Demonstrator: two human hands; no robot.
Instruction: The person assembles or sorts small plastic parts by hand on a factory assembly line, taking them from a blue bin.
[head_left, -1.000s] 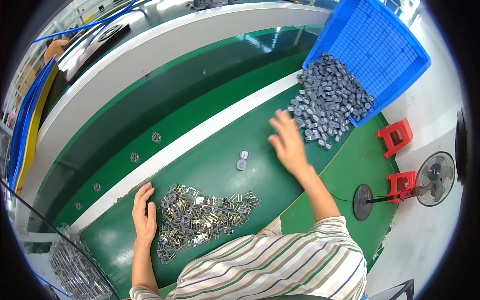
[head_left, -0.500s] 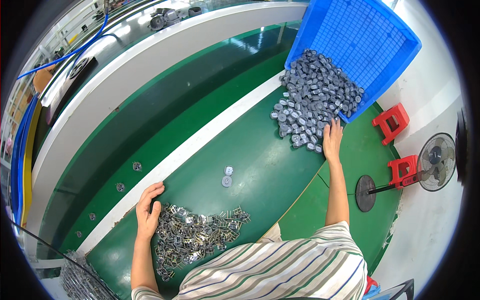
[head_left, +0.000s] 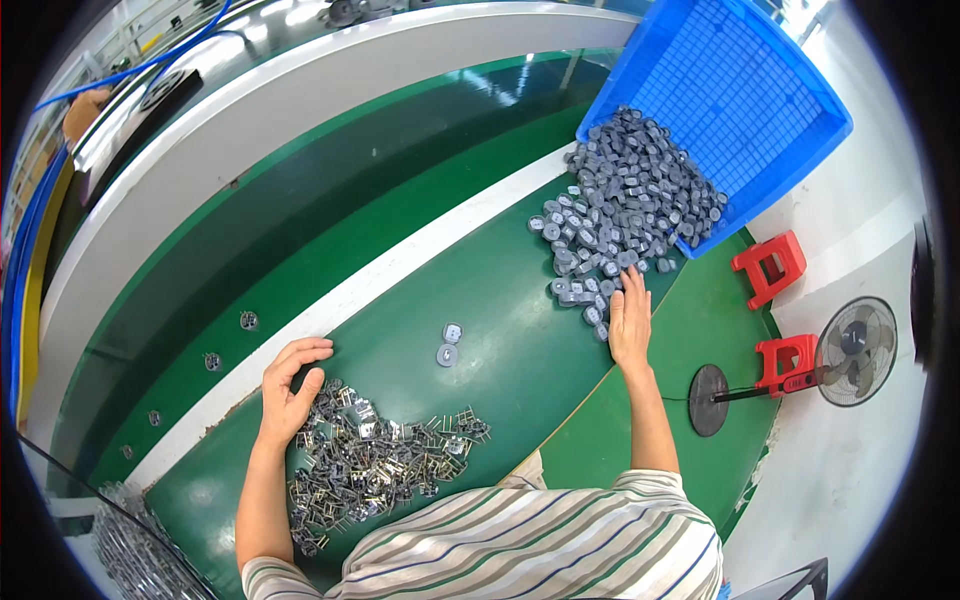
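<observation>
Fingers stretched out, my right hand (head_left: 630,325) rests against the near edge of a heap of small grey plastic caps (head_left: 640,185). A few loose caps lie beside its fingertips, and it grips none that I can see. My left hand (head_left: 290,390) is open over the left side of the green table (head_left: 530,370), with thumb and fingers apart. Right beside it spreads a pile of small metal parts with prongs (head_left: 385,465). Between the two heaps lies a pair of grey caps (head_left: 447,355), close together.
A blue plastic crate (head_left: 740,110) lies tipped at the far right, with caps spilling from its mouth. Beyond a white rail (head_left: 390,270), a green conveyor belt (head_left: 330,240) carries several spaced metal parts. On the floor at right are red stools (head_left: 770,268) and a standing fan (head_left: 855,345).
My right hand has moved nearer and to the left along the heap's edge, and some caps have shifted nearer with it. My left hand keeps its pose. The whole view has shifted slightly.
</observation>
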